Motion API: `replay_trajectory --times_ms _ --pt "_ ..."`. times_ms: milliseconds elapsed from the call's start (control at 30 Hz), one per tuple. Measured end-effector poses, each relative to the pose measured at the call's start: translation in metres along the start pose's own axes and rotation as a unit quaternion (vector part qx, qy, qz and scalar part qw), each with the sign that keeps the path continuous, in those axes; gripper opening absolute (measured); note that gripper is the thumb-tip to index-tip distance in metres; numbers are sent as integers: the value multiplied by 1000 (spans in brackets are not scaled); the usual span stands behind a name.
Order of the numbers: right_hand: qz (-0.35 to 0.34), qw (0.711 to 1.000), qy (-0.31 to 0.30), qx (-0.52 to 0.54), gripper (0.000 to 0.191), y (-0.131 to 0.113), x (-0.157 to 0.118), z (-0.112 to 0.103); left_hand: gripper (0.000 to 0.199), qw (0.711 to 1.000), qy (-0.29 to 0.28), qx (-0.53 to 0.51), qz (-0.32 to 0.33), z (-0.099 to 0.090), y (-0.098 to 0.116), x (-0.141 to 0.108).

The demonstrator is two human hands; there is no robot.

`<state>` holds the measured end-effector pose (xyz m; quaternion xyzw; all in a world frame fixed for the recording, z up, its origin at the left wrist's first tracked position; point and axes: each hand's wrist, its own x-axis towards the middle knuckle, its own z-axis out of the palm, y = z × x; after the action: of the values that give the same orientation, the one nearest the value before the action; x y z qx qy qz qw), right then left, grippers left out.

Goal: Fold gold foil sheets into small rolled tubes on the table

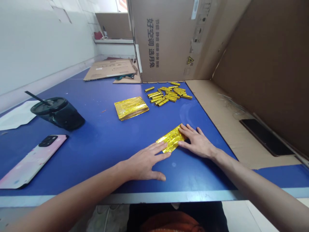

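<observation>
both hands (170, 153) on gold foil (172, 139), blue table (101, 141)

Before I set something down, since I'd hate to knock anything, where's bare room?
Bare tabletop lies between the dark cup, the pink phone and the left hand, and between the gold stack and that hand. Crowded: beside the standing cardboard, where small gold pieces bunch.

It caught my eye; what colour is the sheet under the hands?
The sheet is shiny gold; head view.

Left hand (146, 161) lies palm-down (right hand (197, 141) too).
</observation>
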<state>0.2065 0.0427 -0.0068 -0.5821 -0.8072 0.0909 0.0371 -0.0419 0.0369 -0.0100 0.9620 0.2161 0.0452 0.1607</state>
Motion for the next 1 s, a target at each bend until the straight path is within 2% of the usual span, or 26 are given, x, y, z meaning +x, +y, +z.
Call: replay_trajectory --times_ms 100,233,433,633,733,900,1000 --pt "61 997 33 -15 83 -18 1 8 73 1000 8 -4 1 1 0 0" --pt "79 995 44 -34 82 -27 1 17 72 1000 17 -14 5 1 -1 0" --pt "123 991 51 -18 69 1 5 11 72 1000 20 -13 4 1 0 0" --pt "168 984 55 -12 71 31 14 6 74 1000 15 1 -6 2 0 -1" --pt "162 985 62 -10 72 37 16 7 79 1000 26 6 -16 4 11 0" --pt "142 987 73 -17 77 44 20 7 84 999 29 6 -28 7 43 7" --pt "131 988 82 -22 79 52 23 6 84 999 25 3 -34 7 53 11"
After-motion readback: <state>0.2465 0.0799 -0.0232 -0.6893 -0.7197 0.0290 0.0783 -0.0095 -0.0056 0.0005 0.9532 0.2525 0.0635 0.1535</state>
